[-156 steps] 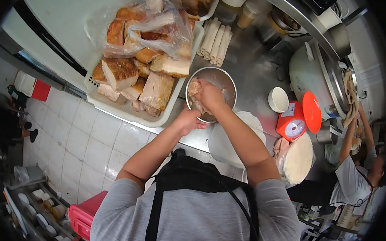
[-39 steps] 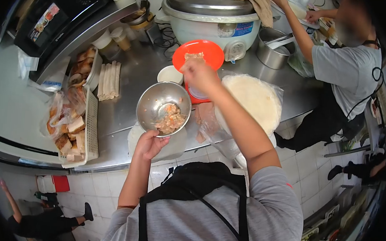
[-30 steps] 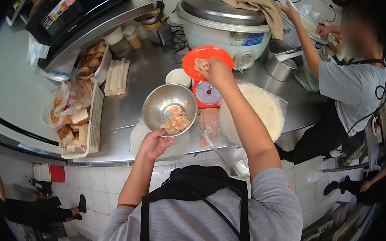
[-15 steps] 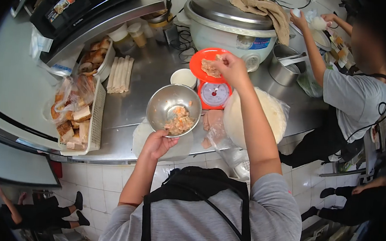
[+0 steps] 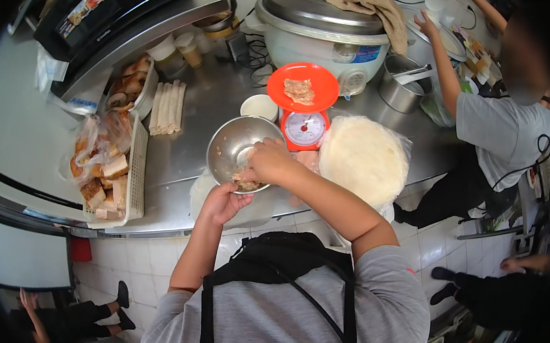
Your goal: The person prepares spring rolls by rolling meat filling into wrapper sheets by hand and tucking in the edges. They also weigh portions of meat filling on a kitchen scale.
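My left hand (image 5: 227, 202) is closed on the near rim of a steel mixing bowl (image 5: 223, 143), thumb on the edge. Down inside the bowl is my right hand (image 5: 269, 161), its fingers curled into a pinkish minced meat filling (image 5: 246, 181); the fingertips are partly hidden. Just behind the bowl stands a red dial scale (image 5: 304, 130). On its round red pan (image 5: 325, 79) lies a flattened clump of minced meat (image 5: 298, 91). A white tub (image 5: 260, 107) sits between bowl and scale. To the right rests a stack of pale round wrappers (image 5: 365, 160) on plastic.
Pale rolls (image 5: 166, 108) lie at left beside a white basket (image 5: 137, 174) of browned blocks. A large rice cooker (image 5: 325, 44) and a steel pot (image 5: 403, 94) stand behind. A co-worker (image 5: 491, 129) works at right; other people stand farther off.
My right hand has left the scale pan and moved down-left into the bowl. The meat clump now lies on the pan. My left hand keeps its hold on the bowl.
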`<state>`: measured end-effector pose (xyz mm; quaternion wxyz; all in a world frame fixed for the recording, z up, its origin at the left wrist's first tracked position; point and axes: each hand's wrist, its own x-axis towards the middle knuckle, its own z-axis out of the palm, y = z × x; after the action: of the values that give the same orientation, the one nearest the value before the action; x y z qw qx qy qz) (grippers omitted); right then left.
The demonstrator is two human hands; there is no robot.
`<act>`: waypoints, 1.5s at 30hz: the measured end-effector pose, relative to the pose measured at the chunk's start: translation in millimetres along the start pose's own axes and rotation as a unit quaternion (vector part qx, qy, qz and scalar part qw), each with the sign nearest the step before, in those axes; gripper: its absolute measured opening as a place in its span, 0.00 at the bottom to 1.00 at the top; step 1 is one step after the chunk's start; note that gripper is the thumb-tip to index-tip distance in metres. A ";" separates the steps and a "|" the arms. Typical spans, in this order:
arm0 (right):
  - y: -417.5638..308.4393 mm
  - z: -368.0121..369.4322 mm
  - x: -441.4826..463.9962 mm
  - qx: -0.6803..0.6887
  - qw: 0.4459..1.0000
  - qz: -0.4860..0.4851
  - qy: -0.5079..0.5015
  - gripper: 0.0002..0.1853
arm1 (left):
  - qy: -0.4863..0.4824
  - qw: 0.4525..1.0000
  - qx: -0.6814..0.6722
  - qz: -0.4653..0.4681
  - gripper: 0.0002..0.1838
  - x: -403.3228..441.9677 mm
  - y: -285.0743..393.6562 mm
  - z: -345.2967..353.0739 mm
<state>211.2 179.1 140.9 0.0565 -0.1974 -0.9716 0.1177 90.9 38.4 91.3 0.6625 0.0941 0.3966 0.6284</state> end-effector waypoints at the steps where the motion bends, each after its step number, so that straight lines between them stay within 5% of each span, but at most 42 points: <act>1: -1.6 1.7 1.0 0.008 0.999 -0.010 0.044 0.13 | 0.002 1.000 -0.005 0.001 0.21 -1.5 1.3 -1.1; 8: 24.9 -40.8 42.1 0.258 0.937 -0.054 0.228 0.08 | 0.022 0.997 -0.055 0.056 0.22 -13.7 23.2 -32.2; 10: 49.2 -64.4 53.6 0.338 0.914 0.059 0.218 0.09 | 0.028 0.995 -0.067 0.073 0.23 -17.1 32.1 -51.1; 14: 121.1 -57.9 79.0 0.085 0.933 0.279 0.211 0.22 | 0.075 0.985 -0.095 0.122 0.22 -28.5 51.6 -86.4; 16: 137.6 -49.0 87.6 0.070 0.920 0.381 0.064 0.31 | 0.116 0.978 -0.092 0.150 0.21 -33.6 60.7 -107.7; 21: 127.8 -31.1 89.6 -0.052 0.943 0.314 0.098 0.27 | 0.154 0.970 -0.095 0.162 0.19 -44.0 77.0 -171.7; 24: 137.5 -21.9 90.3 -0.012 0.961 0.221 0.167 0.20 | 0.178 0.967 -0.090 0.156 0.18 -45.7 82.2 -190.4; 28: 149.9 -43.5 84.6 0.419 0.856 0.280 0.120 0.11 | 0.188 0.960 -0.108 0.176 0.19 -48.2 80.3 -187.5; 31: 139.5 -58.0 74.9 0.538 0.784 0.290 0.109 0.13 | 0.214 0.952 -0.131 0.176 0.20 -60.8 75.6 -177.0; 35: 134.8 -50.0 79.6 0.323 0.896 0.282 0.118 0.24 | 0.199 0.966 -0.108 0.127 0.18 -74.6 54.4 -196.6; 36: 125.8 -51.5 82.8 -0.019 0.954 0.275 0.119 0.30 | 0.196 0.967 -0.101 0.126 0.18 -76.5 50.0 -202.5; 40: 105.9 -35.3 94.9 -0.055 0.929 0.360 0.069 0.26 | 0.186 0.969 -0.100 0.127 0.16 -80.3 44.0 -208.4; 45: 95.9 -34.3 82.9 -0.053 0.946 0.307 0.092 0.23 | 0.190 0.968 -0.097 0.130 0.15 -79.0 43.6 -207.1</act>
<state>176.1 304.9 155.2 0.0960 -0.4991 -0.8592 0.0592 -67.2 -102.3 12.4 0.4937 -0.0415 0.4367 0.7509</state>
